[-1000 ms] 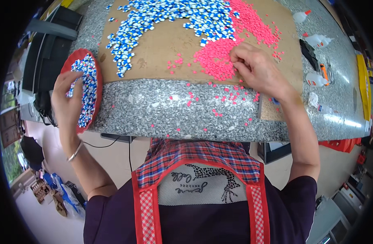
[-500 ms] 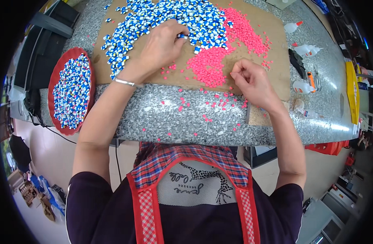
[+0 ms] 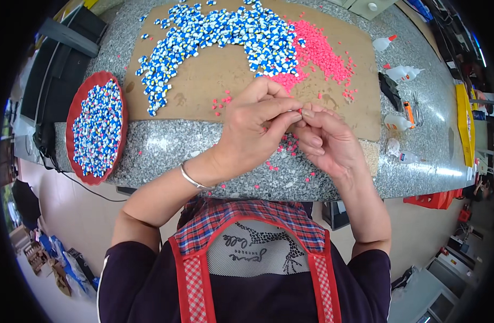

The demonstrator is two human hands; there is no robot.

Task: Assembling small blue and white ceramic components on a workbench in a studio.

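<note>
Pink bits [image 3: 290,144] — tiny ones — lie scattered right under both hands, and the fingers [image 3: 290,116] of the left hand [image 3: 252,129] are pinched tip to tip against those of the right hand [image 3: 325,141] around something too small to make out, so no long axis to call. Both hands hover equally close above the speckled granite desk [image 3: 166,151]. Just beyond them lies a brown cardboard sheet [image 3: 214,75] with a pink pile [image 3: 317,51] and a wide spread of blue-and-white pieces [image 3: 225,29]. A red tray [image 3: 77,107] full of the blue ones sits at the desk's left edge — glue bottles [image 3: 403,72] off to the right.
</note>
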